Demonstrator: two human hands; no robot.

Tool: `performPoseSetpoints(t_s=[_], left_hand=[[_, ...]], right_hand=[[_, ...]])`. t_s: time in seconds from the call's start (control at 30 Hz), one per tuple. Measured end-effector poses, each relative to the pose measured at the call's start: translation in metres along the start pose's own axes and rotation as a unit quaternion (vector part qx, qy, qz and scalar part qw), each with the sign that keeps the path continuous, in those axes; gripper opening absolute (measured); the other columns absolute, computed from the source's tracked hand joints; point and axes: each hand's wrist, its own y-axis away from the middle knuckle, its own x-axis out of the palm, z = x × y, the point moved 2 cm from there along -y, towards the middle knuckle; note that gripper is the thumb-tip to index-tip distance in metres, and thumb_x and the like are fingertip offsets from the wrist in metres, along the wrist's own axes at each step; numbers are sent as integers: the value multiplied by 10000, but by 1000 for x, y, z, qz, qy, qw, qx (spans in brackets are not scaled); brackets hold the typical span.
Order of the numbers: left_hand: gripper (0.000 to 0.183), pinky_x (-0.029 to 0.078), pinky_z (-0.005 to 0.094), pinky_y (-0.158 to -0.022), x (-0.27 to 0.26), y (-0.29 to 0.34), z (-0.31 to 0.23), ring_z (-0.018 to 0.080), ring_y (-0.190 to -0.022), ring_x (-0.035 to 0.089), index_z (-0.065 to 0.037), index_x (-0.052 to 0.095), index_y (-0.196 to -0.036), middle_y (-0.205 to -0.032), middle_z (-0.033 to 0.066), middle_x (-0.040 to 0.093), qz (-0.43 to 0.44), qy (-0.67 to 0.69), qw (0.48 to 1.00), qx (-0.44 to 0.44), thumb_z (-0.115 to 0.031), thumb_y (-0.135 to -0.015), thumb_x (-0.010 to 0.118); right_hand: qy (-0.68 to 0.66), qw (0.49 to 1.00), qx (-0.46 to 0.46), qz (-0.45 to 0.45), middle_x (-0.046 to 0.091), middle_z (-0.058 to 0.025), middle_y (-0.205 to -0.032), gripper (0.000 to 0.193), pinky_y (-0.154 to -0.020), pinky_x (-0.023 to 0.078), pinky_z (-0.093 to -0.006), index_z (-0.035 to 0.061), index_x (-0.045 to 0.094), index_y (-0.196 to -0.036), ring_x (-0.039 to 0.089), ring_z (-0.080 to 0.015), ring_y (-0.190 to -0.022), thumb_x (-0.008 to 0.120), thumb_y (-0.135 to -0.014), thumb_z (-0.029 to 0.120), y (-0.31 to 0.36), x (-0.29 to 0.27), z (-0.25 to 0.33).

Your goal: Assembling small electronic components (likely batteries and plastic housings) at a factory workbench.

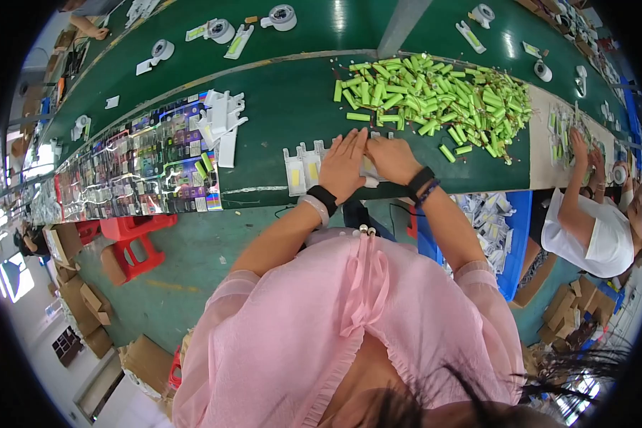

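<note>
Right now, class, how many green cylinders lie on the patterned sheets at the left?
2: one green cylinder near the right edge of the patterned sheets, a second green cylinder just to its left. Any beneath the white parts would be hidden.

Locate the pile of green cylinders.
Head view, right of centre: the pile of green cylinders lies on the green bench, beyond the right hand and beside the beige board.

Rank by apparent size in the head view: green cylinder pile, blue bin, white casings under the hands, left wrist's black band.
Green cylinder pile
Blue bin, partly hidden
White casings, partly hidden
Left wrist's black band
</note>
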Motion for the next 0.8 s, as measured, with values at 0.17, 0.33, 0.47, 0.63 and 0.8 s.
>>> performPoseSetpoints(t_s=[0.17, 0.33, 0.47, 0.63, 0.8], left_hand=[[1095, 237, 394, -1206, 1, 5, 8, 267, -1441, 345, 0, 184, -1541, -1492, 160, 426, -25, -5, 1000, 6, -170, -659, 811], [1137, 154, 498, -1213, -24, 9, 6, 295, -1482, 245, -23, 217, -1539, -1577, 153, 296, -26, 49, 998, -29, -215, -599, 829], [1104, 156, 499, -1207, -28, 20, 28, 285, -1477, 262, -34, 262, -1526, -1569, 137, 319, -21, -2, 999, -36, -278, -612, 831], [1040, 147, 516, -1201, -23, 27, 34, 260, -1480, 261, -47, 338, -1501, -1570, 117, 325, 1, -43, 998, -47, -338, -633, 832], [1011, 148, 520, -1199, -18, 30, 36, 244, -1481, 260, -62, 353, -1500, -1583, 80, 314, 2, -54, 998, -41, -360, -656, 824]], right_hand=[[-636, 754, 150, 73, 686, -68, -862, 107, -601, 555, -335, 66, 600, -969, 695, -202, -796, 606, -982, 172, 59, -7, 7], [-859, 503, 86, 43, 668, -148, -1092, 130, -671, 628, -330, 15, 577, -1064, 709, -228, -941, 594, -951, 78, 59, 5, 7], [-875, 478, 69, 38, 671, -116, -1066, 348, -628, 611, -311, -3, 595, -1195, 691, -199, -840, 558, -852, 43, 22, 0, 11], [-804, 584, 100, 54, 645, -47, -821, 229, -495, 451, -281, 19, 674, -1055, 582, -146, -657, 614, -853, 108, -6, -3, 22], [-249, 964, -2, -94, 646, -58, -788, 117, -629, 506, -389, 122, 663, -898, 648, -259, -720, 678, -859, 231, -21, 5, 39]])
